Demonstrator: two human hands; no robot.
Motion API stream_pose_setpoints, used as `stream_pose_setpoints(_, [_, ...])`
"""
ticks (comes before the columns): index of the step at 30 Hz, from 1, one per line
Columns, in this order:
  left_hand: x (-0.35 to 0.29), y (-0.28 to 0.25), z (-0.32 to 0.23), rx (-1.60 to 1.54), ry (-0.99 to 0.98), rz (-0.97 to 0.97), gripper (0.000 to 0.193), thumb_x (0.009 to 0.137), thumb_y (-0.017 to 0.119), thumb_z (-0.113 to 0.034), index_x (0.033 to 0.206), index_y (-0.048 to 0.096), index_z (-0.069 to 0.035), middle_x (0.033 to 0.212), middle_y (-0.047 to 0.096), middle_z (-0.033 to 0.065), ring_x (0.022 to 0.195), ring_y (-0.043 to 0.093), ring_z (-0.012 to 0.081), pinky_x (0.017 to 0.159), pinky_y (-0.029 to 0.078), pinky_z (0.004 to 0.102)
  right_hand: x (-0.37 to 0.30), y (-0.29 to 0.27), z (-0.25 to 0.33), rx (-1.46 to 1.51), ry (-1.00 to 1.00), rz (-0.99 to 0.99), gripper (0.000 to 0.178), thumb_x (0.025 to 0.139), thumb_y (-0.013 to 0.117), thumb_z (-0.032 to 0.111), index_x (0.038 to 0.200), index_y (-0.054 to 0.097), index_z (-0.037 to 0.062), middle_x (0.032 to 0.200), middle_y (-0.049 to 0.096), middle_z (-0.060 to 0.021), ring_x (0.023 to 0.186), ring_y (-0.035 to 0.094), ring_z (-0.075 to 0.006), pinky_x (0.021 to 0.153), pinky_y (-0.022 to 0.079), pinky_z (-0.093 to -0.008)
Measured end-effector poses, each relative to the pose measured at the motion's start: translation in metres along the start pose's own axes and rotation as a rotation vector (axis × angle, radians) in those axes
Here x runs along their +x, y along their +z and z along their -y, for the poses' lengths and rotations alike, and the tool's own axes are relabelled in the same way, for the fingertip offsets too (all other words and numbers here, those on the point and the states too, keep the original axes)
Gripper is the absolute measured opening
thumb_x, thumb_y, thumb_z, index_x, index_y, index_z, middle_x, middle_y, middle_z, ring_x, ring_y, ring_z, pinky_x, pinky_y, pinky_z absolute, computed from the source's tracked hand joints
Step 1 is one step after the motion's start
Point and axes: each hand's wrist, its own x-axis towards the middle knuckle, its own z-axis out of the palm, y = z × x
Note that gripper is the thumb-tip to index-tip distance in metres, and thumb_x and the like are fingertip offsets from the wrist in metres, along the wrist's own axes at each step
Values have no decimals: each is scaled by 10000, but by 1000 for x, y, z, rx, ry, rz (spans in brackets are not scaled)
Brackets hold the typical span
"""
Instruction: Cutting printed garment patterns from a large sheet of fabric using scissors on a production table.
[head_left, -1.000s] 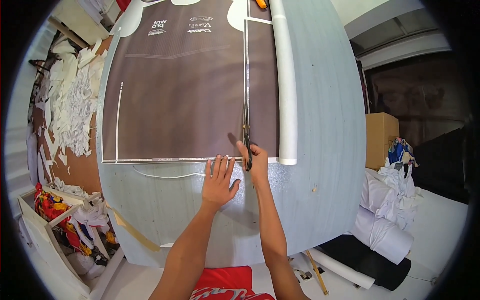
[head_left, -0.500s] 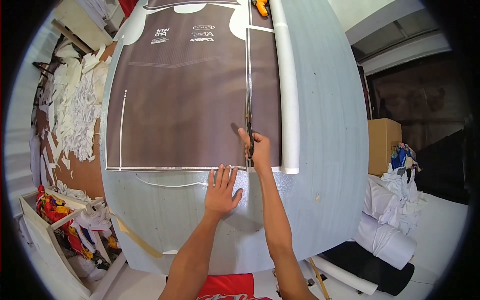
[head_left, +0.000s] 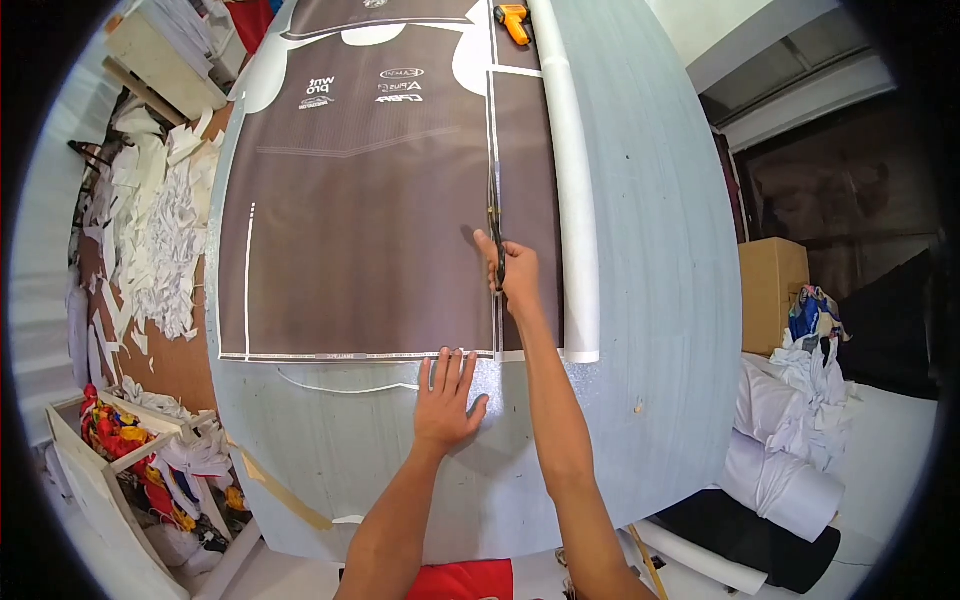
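Observation:
A large dark brown printed sheet (head_left: pixel 360 230), with shirt-shaped panels outlined in white, lies flat before me. My right hand (head_left: pixel 518 275) is closed round the black handles of a pair of scissors (head_left: pixel 494 212). The blades point away from me along the white line near the sheet's right side, and a slit runs from the near edge up to them. My left hand (head_left: pixel 447 408) lies flat with fingers stretched, its fingertips on the sheet's near edge and its palm over the table (head_left: pixel 660 300).
A white roll (head_left: pixel 575 220) lies along the sheet's right side. An orange-and-black tool (head_left: pixel 514 24) sits at the far end. A thin white strip (head_left: pixel 350 388) lies left of my left hand. White scraps (head_left: pixel 165 230) cover the floor at left; a cardboard box (head_left: pixel 772 295) stands at right.
My right hand and the scissors have moved farther from me along the white line, lengthening the slit behind them. My left hand stays at the near edge. The whole view has shifted slightly.

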Motion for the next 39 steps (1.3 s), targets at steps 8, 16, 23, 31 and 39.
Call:
stream_pose_setpoints(8, [-2,0,5,4,0,4,717,855,567,-417,1450,365,-70,1456,378,166,1404,274,320,1148,160,530,31,8,19,-25,-20,11,470,736,808,460,631,532,95,529,487,16,403,462,-74,385,371,-211])
stream_pose_setpoints(16, [-1,-3,2,18,-12,36,733,838,581,-425,1441,377,-63,1448,387,169,1402,270,326,1149,148,533,60,16,35,4,-45,35,476,731,811,463,629,529,94,530,493,7,407,463,-81,382,367,-224])
stream_pose_setpoints(23, [0,-5,2,32,-30,58,727,857,559,-442,1460,353,-92,1449,384,139,1407,268,296,1162,140,506,92,21,55,12,-48,35,497,722,829,435,583,492,97,515,476,6,397,439,-79,388,368,-228])
stream_pose_setpoints(31, [-1,-3,2,12,-25,24,743,847,577,-441,1464,342,-102,1462,352,117,1411,257,280,1167,129,506,125,19,69,36,-88,84,492,730,822,434,595,517,72,518,483,-3,390,445,-93,393,370,-245])
stream_pose_setpoints(39, [0,-2,1,50,-24,69,741,852,576,-453,1467,342,-112,1476,326,122,1418,251,281,1164,153,493,148,-1,86,-92,-107,149,498,722,820,455,611,530,65,540,494,0,410,468,-83,387,378,-231])
